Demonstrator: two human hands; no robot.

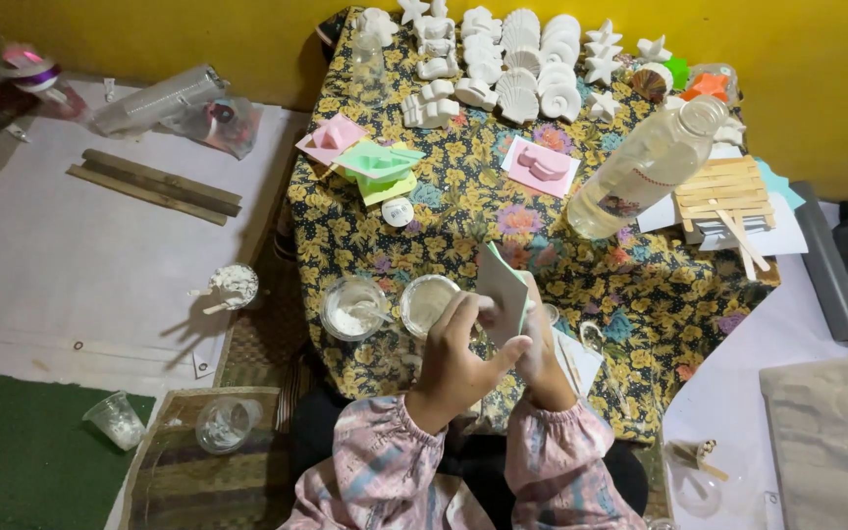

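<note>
Both my hands hold a green mould (pixel 503 291) tilted on edge above the flowered cloth (pixel 463 211). My left hand (pixel 455 358) grips its lower left side, thumb against it. My right hand (pixel 545 355) supports it from behind and is partly hidden by the mould. Just left of the hands stand a clear cup of whitish liquid (pixel 427 302) and a clear cup of white powder with a spoon (pixel 352 308).
White plaster shells and stars (pixel 517 59) lie at the cloth's far edge. Pink and green moulds (pixel 370 157), a pink mould (pixel 540 165), a clear bottle (pixel 645 167) and wooden sticks (pixel 723 191) lie around. Cups (pixel 226 422) and a powder spoon (pixel 231 285) sit left.
</note>
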